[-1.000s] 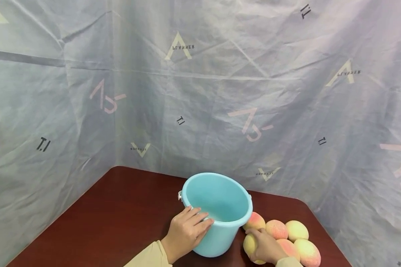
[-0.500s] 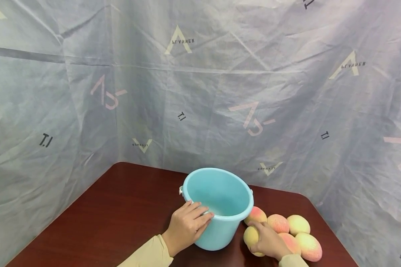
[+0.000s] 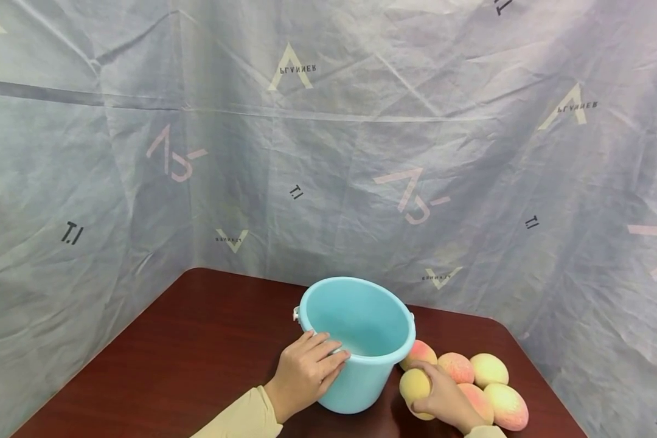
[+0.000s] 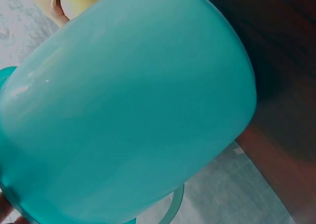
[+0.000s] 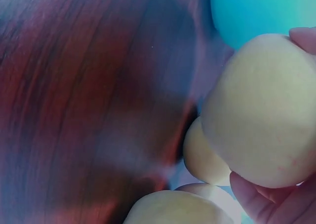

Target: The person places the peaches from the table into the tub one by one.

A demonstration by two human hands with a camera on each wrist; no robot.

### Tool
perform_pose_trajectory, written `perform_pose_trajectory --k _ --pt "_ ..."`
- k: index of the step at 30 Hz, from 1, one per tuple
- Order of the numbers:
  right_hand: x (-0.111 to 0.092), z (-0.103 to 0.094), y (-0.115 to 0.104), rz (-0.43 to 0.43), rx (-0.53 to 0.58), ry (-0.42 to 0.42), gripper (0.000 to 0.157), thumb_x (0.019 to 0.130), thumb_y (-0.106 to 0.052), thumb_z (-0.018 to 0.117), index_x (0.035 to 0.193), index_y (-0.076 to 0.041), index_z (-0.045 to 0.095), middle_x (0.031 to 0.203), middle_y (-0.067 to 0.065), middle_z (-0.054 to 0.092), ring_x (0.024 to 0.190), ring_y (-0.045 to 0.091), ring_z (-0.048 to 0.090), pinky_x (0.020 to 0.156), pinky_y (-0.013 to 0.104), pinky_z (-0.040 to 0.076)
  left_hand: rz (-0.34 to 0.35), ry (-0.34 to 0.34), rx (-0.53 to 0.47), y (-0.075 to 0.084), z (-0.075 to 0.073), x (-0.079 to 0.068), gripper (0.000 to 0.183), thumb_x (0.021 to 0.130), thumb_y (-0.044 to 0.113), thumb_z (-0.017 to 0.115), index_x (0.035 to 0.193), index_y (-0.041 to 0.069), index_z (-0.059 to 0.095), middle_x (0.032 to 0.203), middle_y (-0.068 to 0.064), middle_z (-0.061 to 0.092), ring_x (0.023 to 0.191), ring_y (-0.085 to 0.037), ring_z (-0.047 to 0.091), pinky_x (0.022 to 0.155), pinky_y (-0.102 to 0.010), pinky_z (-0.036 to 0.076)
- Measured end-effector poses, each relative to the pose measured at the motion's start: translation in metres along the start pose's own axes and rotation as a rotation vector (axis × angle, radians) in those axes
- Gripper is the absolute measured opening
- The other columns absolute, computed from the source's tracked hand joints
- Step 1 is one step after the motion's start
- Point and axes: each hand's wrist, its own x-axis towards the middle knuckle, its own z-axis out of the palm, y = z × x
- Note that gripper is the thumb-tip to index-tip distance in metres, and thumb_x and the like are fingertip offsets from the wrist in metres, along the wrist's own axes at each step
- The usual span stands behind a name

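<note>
A light blue bucket (image 3: 356,380) stands on the table, its mouth facing up. My left hand (image 3: 306,371) holds the bucket's near left rim, the fingers laid over the edge. To the right of the bucket, my right hand (image 3: 443,395) grips a yellow peach (image 3: 415,384) between thumb and fingers. In the right wrist view this held peach (image 5: 261,110) is in front of another peach (image 5: 202,157). Beside and behind the right hand lie several more peaches, among them a pink one (image 3: 456,368) and a pale yellow one (image 3: 489,369).
The dark red-brown table (image 3: 197,359) extends left of the bucket. A white handle mount (image 3: 296,314) sticks out at the bucket's left side. Grey printed sheeting (image 3: 328,152) hangs behind and along both sides of the table.
My right hand has raised the yellow peach slightly, and part of another peach shows beneath it. The left hand keeps its place on the bucket's rim. The head view has shifted a little.
</note>
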Motion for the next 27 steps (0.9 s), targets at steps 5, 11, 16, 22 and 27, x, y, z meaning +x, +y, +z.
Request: perform_pose_trajectory --k 5,11,16,22,27 --pt "0.0002 0.0005 0.0008 0.033 0.057 0.026 0.075 0.048 -0.007 0.073 0.123 -0.003 0.061 0.109 0.012 0.058 0.084 0.018 0.049 0.066 0.029 0.044 0.005 -0.001 0.009 -0.0006 -0.0001 -0.0003 0.034 0.103 0.026 0.047 0.088 0.018 0.076 0.085 0.003 0.071 0.085 -0.017 0.067 0.077 -0.035 0.056" --pt "0.0013 0.0038 0.0029 0.034 0.118 0.056 0.074 0.050 -0.005 0.076 0.123 -0.005 0.060 0.115 0.011 0.057 0.088 0.019 0.048 0.068 0.029 0.043 0.001 0.013 0.005 -0.0001 -0.0004 -0.0021 0.033 0.103 0.026 0.048 0.088 0.018 0.076 0.086 0.003 0.071 0.085 -0.017 0.067 0.076 -0.035 0.056" --pt "0.0019 0.0024 0.0030 0.038 0.145 0.080 0.073 0.053 -0.002 0.074 0.124 -0.006 0.058 0.117 0.012 0.055 0.084 0.018 0.048 0.067 0.026 0.042 0.003 0.014 -0.004 0.0001 0.0007 -0.0020 0.030 0.102 0.025 0.050 0.089 0.017 0.076 0.086 0.002 0.071 0.086 -0.018 0.067 0.077 -0.035 0.055" --pt "0.0031 -0.0010 0.0022 0.085 0.271 0.087 0.073 0.054 0.003 0.070 0.125 -0.003 0.055 0.116 0.014 0.052 0.080 0.018 0.050 0.066 0.026 0.044 0.010 0.013 -0.001 -0.0006 0.0016 -0.0012 0.031 0.102 0.025 0.050 0.088 0.017 0.076 0.086 0.003 0.071 0.086 -0.018 0.067 0.077 -0.035 0.056" --pt "0.0053 -0.0036 0.0027 0.077 0.292 0.123 0.075 0.054 0.005 0.071 0.127 -0.001 0.055 0.116 0.014 0.054 0.085 0.018 0.049 0.067 0.027 0.044 0.018 0.027 -0.002 -0.0014 0.0030 -0.0010 0.029 0.102 0.024 0.051 0.089 0.017 0.076 0.086 0.002 0.071 0.085 -0.018 0.067 0.076 -0.035 0.056"
